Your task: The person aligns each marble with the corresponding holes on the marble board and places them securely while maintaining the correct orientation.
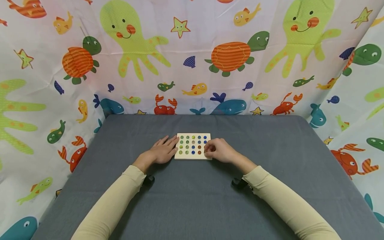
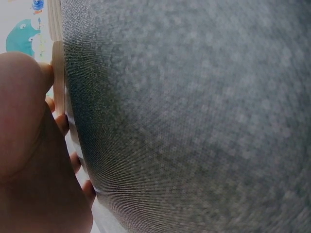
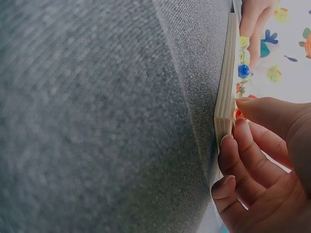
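A pale wooden board (image 1: 190,157) lies flat, with rows of glass marbles in green, yellow, blue and reddish brown set in it. My left hand (image 1: 163,150) rests at the board's left edge, fingers spread and fairly straight. At the lower right corner my right hand (image 1: 220,150) has its thumb and index finger around a red marble (image 3: 239,114), low at the board's surface. Its other fingers are bent beside the board's edge in the right wrist view. The right fingers hide the lower part of the last marble column from the head view.
A grey cloth (image 1: 192,200) covers the table under the board. Behind and at both sides hangs a white curtain (image 1: 180,73) printed with sea animals. Dark straps (image 1: 239,183) sit at the wrists, below cream sleeves (image 1: 282,196).
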{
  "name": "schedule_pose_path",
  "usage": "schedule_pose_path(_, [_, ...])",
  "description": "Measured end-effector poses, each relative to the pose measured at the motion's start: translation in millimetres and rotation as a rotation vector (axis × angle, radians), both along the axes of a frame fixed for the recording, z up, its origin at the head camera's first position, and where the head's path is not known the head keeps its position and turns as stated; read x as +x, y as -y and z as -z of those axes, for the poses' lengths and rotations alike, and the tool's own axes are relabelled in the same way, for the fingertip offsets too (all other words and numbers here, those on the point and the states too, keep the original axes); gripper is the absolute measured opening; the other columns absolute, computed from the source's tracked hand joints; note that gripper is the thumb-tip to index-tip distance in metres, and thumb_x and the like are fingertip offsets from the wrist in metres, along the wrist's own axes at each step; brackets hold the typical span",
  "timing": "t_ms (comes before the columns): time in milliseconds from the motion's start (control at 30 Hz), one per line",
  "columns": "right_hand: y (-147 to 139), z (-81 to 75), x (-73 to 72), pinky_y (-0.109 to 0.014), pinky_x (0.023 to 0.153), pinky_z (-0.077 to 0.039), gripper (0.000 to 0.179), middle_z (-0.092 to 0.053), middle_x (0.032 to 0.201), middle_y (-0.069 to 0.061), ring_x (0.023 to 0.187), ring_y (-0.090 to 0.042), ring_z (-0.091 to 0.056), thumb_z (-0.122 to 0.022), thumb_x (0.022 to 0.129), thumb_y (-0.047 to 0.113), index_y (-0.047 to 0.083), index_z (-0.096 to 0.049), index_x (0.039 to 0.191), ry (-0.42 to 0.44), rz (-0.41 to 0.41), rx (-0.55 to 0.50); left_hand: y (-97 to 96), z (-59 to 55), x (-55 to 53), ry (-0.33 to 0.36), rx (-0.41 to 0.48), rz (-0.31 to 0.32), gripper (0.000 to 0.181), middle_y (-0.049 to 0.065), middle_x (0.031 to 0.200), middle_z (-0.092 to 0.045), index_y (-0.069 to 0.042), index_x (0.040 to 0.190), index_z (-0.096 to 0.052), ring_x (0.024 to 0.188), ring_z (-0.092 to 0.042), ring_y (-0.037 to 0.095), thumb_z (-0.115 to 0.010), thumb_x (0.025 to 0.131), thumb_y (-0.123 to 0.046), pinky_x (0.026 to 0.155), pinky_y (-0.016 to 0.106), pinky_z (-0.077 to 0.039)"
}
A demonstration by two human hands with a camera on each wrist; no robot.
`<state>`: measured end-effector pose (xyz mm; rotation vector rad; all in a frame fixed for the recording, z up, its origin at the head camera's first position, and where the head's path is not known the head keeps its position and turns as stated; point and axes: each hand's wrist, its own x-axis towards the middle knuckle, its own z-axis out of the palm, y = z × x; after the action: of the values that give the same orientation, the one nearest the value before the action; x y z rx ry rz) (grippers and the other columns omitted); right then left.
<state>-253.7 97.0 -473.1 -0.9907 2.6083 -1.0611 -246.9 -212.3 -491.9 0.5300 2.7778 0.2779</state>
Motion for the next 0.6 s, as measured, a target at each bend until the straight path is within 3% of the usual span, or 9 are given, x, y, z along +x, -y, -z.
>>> schedule_pose_path(367, [-2.8, -0.4, 1.8, -0.026, 0.060, -0.048, 0.012, -0.068, 0.080, 0.000, 0.066, -0.011, -0.057, -0.074, 0.093, 0.009, 0.002, -0.075, 0.103, -0.001, -0.011, 0.014, 0.3, 0.0, 1.1, 0.020, -0.001, 0.005, 0.062, -0.008, 0.172, -0.001, -0.029, 0.166, -0.006, 0.158, 0.002, 0.031, -0.024, 0.111, -0.050, 0.126, 0.055, -0.004])
schedule_pose_path(600, [-14.9, -19.4, 4.8, -0.029, 0.062, -0.051, 0.011, -0.071, 0.084, 0.002, 0.070, -0.012, -0.059, -0.072, 0.097, 0.014, 0.005, -0.076, 0.102, -0.052, 0.023, 0.034, 2.8, 1.7, -1.9, 0.012, 0.003, 0.004, 0.062, -0.008, 0.172, -0.001, -0.029, 0.166, -0.006, 0.158, 0.002, 0.031, -0.024, 0.111, -0.051, 0.126, 0.055, -0.004])
